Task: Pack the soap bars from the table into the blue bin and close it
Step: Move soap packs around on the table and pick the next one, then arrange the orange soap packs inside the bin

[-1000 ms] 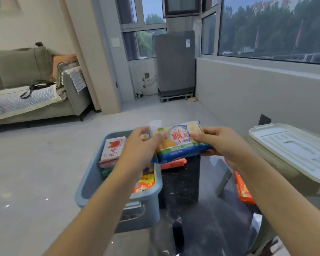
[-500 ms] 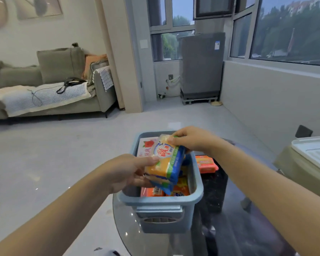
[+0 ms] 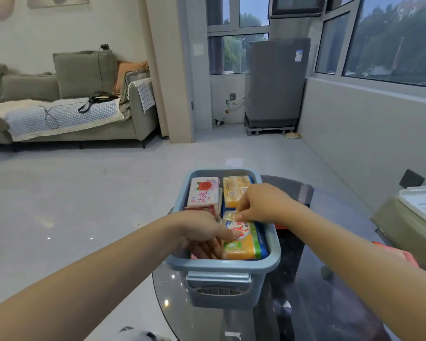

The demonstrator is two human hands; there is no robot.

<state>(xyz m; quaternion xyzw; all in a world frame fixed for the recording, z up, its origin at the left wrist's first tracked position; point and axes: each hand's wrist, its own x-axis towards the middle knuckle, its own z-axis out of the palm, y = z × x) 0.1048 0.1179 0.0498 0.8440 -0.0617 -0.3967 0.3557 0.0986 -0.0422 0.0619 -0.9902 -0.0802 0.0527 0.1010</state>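
Observation:
The blue bin (image 3: 225, 265) stands open on the dark glass table (image 3: 330, 303). Inside it a yellow soap pack with a blue edge (image 3: 242, 242) lies flat at the near right. My right hand (image 3: 261, 203) pinches its far end. My left hand (image 3: 204, 235) reaches into the bin beside the pack, with a fingertip on its left edge. A white rose-printed soap box (image 3: 203, 194) and another yellow soap pack (image 3: 234, 190) fill the far half. An orange soap pack (image 3: 401, 254) lies on the table to the right, partly hidden by my right forearm.
The white bin lid (image 3: 421, 205) rests on a low seat at the far right. A sofa (image 3: 67, 112) stands far left across the tiled floor. A grey covered appliance (image 3: 276, 82) is by the window.
The yellow pack went from held upright over the bin to lying flat inside it at the near right. Both hands followed it down into the bin. The camera view shifted left.

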